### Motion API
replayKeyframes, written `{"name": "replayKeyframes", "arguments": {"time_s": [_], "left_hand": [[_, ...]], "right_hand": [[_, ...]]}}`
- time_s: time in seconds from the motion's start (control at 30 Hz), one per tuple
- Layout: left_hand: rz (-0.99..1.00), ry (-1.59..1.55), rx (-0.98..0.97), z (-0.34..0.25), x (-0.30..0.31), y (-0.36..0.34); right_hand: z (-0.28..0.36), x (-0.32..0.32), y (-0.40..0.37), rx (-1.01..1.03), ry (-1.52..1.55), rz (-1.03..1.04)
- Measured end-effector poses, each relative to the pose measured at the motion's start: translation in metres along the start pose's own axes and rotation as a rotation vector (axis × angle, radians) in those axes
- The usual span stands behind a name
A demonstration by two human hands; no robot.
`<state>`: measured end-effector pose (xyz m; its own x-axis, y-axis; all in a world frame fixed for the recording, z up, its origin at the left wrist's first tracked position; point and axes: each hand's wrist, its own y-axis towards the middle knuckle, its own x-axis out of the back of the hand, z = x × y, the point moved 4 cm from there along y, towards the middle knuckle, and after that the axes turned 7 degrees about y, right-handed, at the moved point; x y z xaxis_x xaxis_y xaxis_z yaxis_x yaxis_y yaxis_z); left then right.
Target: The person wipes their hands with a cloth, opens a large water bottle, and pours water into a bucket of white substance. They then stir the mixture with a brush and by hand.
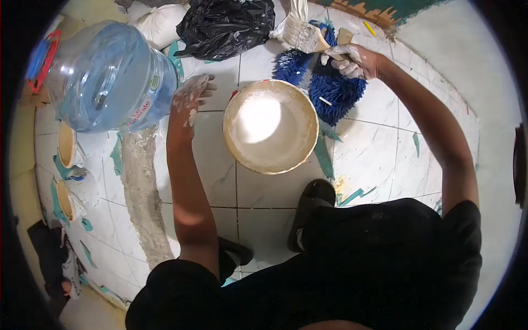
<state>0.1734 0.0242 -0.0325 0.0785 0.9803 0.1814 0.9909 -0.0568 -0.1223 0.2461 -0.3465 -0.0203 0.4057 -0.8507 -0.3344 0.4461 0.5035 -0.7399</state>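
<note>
My right hand point(355, 61) is closed round the handle of a wide brush point(301, 34) with whitish, paint-caked bristles, held above a blue shaggy mat point(330, 88). White smears cover its fingers. Left of the round bucket point(230, 144), my left hand point(193, 91) holds nothing; its fingers are apart and also smeared white. The bucket stands on the tiles between my arms, with whitish liquid inside and a bright patch of light on it.
A large clear blue water bottle point(118, 77) lies at the left. Behind are a black plastic bag point(225, 27) and a white sack point(162, 25). Two small containers point(67, 144) stand at far left. Green scraps point(324, 157) litter the tiled floor point(368, 148). A wall rises at the right.
</note>
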Motion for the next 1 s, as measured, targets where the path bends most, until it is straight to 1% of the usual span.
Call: {"name": "replayKeyframes", "arguments": {"time_s": [0.03, 0.07, 0.13, 0.2, 0.23, 0.27, 0.3, 0.33, 0.37, 0.4, 0.43, 0.47, 0.5, 0.53, 0.6, 0.7, 0.73, 0.83, 0.87, 0.97, 1.0], "left_hand": [[0.061, -0.03, -0.044, 0.004, -0.002, 0.005], [0.121, -0.06, -0.088, 0.009, -0.007, 0.011], [0.211, -0.089, -0.32, 0.014, -0.018, 0.019], [0.224, -0.131, -0.387, 0.018, -0.021, 0.022], [0.195, -0.167, -0.337, 0.015, -0.027, 0.02], [0.223, -0.24, -0.268, 0.014, -0.031, 0.019], [0.245, -0.313, -0.197, 0.012, -0.035, 0.019], [0.249, -0.337, -0.138, 0.008, -0.035, 0.014], [0.252, -0.357, -0.077, 0.003, -0.034, 0.009], [0.254, -0.352, -0.065, 0.009, -0.033, 0.006], [0.256, -0.347, -0.054, 0.015, -0.032, 0.003], [0.258, -0.319, -0.099, 0.024, -0.03, 0.004], [0.264, -0.284, -0.143, 0.025, -0.029, 0.004], [0.268, -0.249, -0.187, 0.025, -0.027, 0.003], [0.27, -0.185, -0.264, 0.025, -0.024, 0.001], [0.268, -0.198, -0.238, 0.025, -0.03, -0.003], [0.263, -0.212, -0.224, 0.024, -0.032, -0.004], [0.239, -0.253, -0.194, 0.021, -0.037, -0.002], [0.224, -0.276, -0.185, 0.019, -0.039, -0.002], [0.151, -0.356, -0.172, 0.007, -0.046, -0.005], [0.137, -0.367, -0.175, 0.006, -0.047, -0.007]], "right_hand": [[0.002, -0.008, -0.011, -0.016, 0.066, 0.02], [0.005, -0.018, -0.023, 0.016, 0.051, 0.043], [0.011, -0.038, -0.045, 0.064, 0.071, 0.072], [0.017, -0.045, -0.063, 0.158, -0.117, 0.034], [0.019, -0.048, -0.072, 0.201, -0.202, 0.018], [0.024, -0.051, -0.082, 0.169, -0.282, -0.038], [0.034, -0.059, -0.098, 0.134, -0.534, -0.133], [0.042, -0.073, -0.109, 0.265, -0.878, -0.137], [0.042, -0.087, -0.112, 0.255, -1.056, -0.144], [0.042, -0.101, -0.115, 0.247, -1.234, -0.149], [0.04, -0.117, -0.11, 0.092, -1.249, -0.171], [0.037, -0.123, -0.107, -0.057, -1.268, -0.199], [0.027, -0.12, -0.102, 0.302, -1.55, -0.181], [0.021, -0.127, -0.094, 0.34, -1.553, -0.04], [0.017, -0.147, -0.08, 0.25, -1.65, -0.004], [0.013, -0.16, -0.062, 0.53, -2.047, 0.295], [0.012, -0.163, -0.051, 0.468, -1.969, 0.27], [-0.002, -0.173, -0.024, 0.122, -1.872, 0.031], [-0.008, -0.174, -0.019, 0.146, -1.829, -0.011], [-0.017, -0.183, -0.016, 0.107, -1.824, -0.107], [-0.021, -0.183, -0.014, 0.177, -1.821, -0.132]]}}
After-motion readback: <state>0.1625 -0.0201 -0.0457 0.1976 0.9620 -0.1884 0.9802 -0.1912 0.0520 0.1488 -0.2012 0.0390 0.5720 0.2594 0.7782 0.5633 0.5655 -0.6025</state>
